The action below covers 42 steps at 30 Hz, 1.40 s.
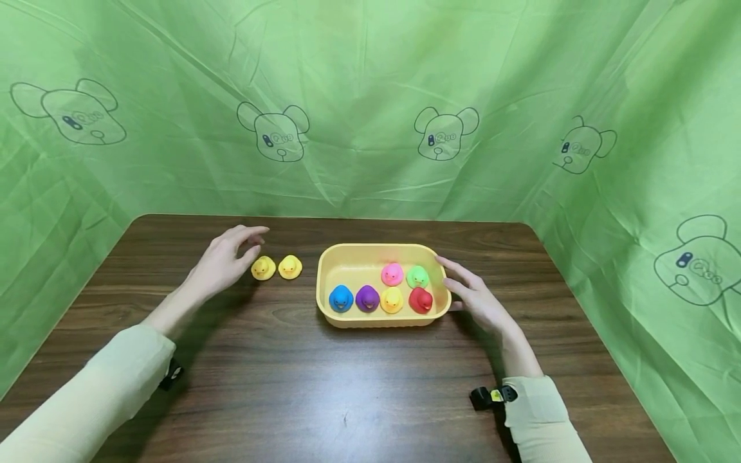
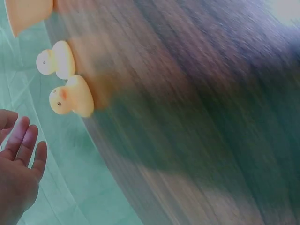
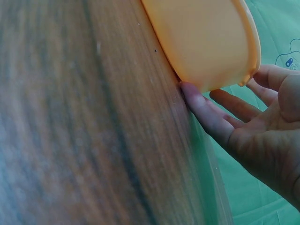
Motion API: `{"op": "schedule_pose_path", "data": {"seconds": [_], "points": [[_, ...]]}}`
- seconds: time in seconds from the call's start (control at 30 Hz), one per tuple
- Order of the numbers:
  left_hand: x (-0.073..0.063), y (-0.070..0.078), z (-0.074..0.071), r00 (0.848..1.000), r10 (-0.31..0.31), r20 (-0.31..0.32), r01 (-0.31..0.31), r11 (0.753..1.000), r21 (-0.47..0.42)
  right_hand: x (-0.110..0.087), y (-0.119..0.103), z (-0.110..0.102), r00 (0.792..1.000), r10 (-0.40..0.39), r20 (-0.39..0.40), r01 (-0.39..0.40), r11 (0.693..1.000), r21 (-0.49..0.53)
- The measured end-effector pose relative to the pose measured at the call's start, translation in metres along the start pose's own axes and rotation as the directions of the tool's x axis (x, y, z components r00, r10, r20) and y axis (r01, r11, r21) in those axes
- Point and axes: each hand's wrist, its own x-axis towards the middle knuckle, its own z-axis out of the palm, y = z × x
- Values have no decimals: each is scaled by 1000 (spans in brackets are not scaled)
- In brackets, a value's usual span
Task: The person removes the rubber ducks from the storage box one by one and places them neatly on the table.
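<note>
Two yellow toy ducks, a left one [image 1: 263, 269] and a right one [image 1: 290, 267], stand side by side on the table, left of a yellow plastic bin [image 1: 353, 257]. My left hand [image 1: 226, 257] hovers just beside the left duck, holding nothing; the left wrist view shows its loosely bent fingers [image 2: 26, 140] apart from both ducks. My right hand [image 1: 477, 299] rests against the bin's right end, fingers spread along the wall and rim. Inside the bin sit a blue duck [image 1: 341, 299], purple duck [image 1: 367, 299], yellow duck [image 1: 392, 300], red duck [image 1: 420, 300], pink duck [image 1: 392, 274] and green duck [image 1: 417, 277].
The dark wooden table [image 1: 347, 399] carries the bin near its far side. Green cloth [image 1: 365, 186] with mouse-like outline drawings hangs behind and along both sides. A black strap device [image 1: 492, 397] is on the right wrist.
</note>
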Motion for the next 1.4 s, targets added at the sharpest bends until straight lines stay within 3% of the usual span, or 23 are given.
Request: {"op": "schedule_pose_path", "data": {"seconds": [0.27, 0.77, 1.0, 1.23, 1.4], "points": [[6, 17, 10, 999, 42, -8, -42, 998, -37, 0, 0, 0, 1000, -1, 5, 1, 1000, -5], [16, 47, 28, 998, 62, 21, -59, 994, -95, 1, 1, -1, 1000, -7, 1, 7, 1000, -1], [23, 65, 44, 996, 82, 36, -76, 987, -142, 0, 2, -1, 1000, -13, -6, 13, 1000, 1], [30, 80, 60, 993, 119, 11, -116, 980, -165, 0, 1, -1, 1000, -16, -6, 16, 1000, 5], [32, 91, 73, 986, 162, 49, -151, 973, -175, 0, 1, 0, 1000, -13, -3, 13, 1000, 5]]}}
